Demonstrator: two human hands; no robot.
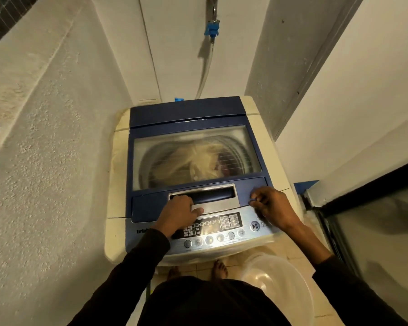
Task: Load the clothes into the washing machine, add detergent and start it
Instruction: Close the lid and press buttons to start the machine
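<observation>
A top-loading washing machine [118,184] with a blue lid [189,111] stands against the wall, and the lid is down. Through the lid's window [233,137] I see pale clothes [186,161] lying in the drum. My left hand [177,212] has its fingers curled into the lid's recessed silver handle [212,196]. My right hand [271,208] rests at the lid's front right corner with fingers bent on the lid edge. Below both hands lies the control panel [212,231] with its round buttons and the start/pause button [254,225].
An empty translucent plastic basin [280,285] sits on the tiled floor at the lower right, beside my bare feet [219,270]. A water tap with a blue fitting [212,28] and hose hangs on the wall behind. A rough wall stands left; a dark glass door [375,231] right.
</observation>
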